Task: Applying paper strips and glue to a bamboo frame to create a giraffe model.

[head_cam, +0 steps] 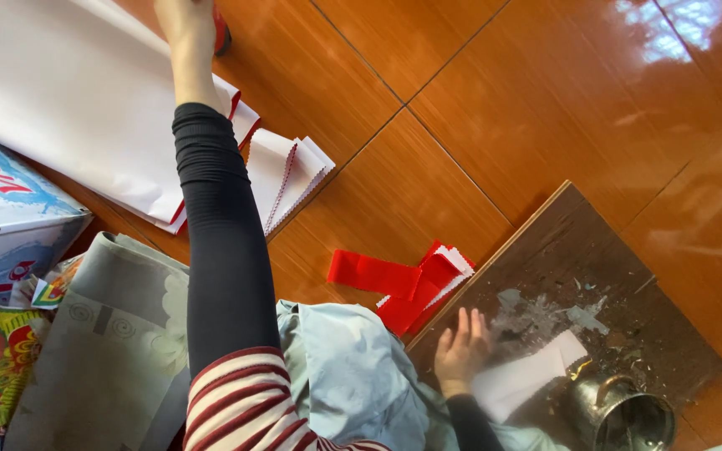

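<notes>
Floor work is seen from the head camera, the only view. The left hand (pixel 184 25) is stretched far forward on a black-sleeved arm and is laid on a large white sheet (pixel 60 92) spread over the orange tiled floor (pixel 545 100). The hand is cut off by the top edge of the picture, so how far it is open cannot be told; a small red object (pixel 222 32) is seen just beside it, and whether it is gripped cannot be told either. The right hand (pixel 461 351) is held flat and open, fingers spread, on a dark wooden board (pixel 628 284), its palm touching the end of a white paper strip (pixel 520 377); nothing is clasped in it. Pale smears and scraps are scattered over the board, and a metal pot (pixel 624 413) is stood at its near corner.

As to progress, some pieces appear finished: folded white pieces with red edging (pixel 290 171) are stacked beside the big sheet, and red paper pieces (pixel 394 284) are piled between the sheet and the board. The large sheet looks mostly whole, so much is judged to be left. A printed box (pixel 2 209) and a light blue cloth (pixel 344 367) are seen nearby
</notes>
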